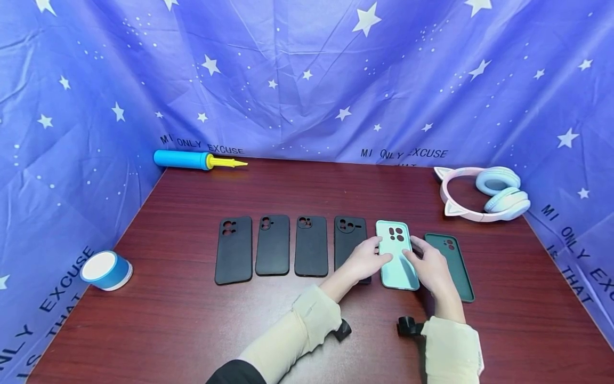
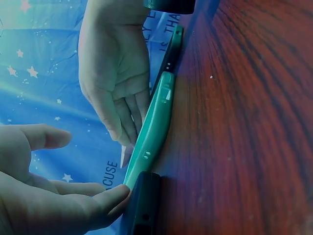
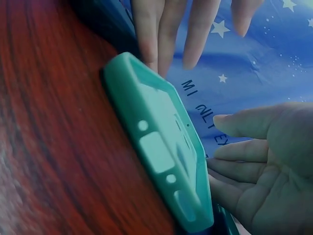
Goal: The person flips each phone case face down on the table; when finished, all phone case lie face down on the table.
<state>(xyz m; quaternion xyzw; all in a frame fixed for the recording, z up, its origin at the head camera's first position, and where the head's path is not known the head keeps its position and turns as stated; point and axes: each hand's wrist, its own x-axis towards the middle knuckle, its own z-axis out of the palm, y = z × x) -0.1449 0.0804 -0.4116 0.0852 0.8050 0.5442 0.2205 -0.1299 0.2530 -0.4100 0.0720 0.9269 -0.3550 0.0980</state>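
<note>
A mint-green phone case [image 1: 399, 264] lies on the table with its hollow side up and camera cutouts at the far end. My left hand [image 1: 366, 261] is at its left edge, extended fingertips touching the rim and thumb [image 2: 51, 137] held apart above. On the other side, my right hand [image 1: 431, 264] has its loosely straight fingers [image 3: 239, 169] along the right edge, its thumb over the case. Left of the mint case, a black phone case [image 1: 341, 242] is partly hidden under my left hand. A dark green phone case [image 1: 455, 266] lies right of it, partly behind my right hand.
Three more black phone cases, the left [image 1: 233, 250], middle [image 1: 273, 245] and right [image 1: 311, 246], continue the row. Cat-ear headphones [image 1: 494, 194] lie at the back right, a blue-and-yellow hand pump [image 1: 184, 159] at the back left. A blue-and-white round object [image 1: 106, 270] stands at the left edge.
</note>
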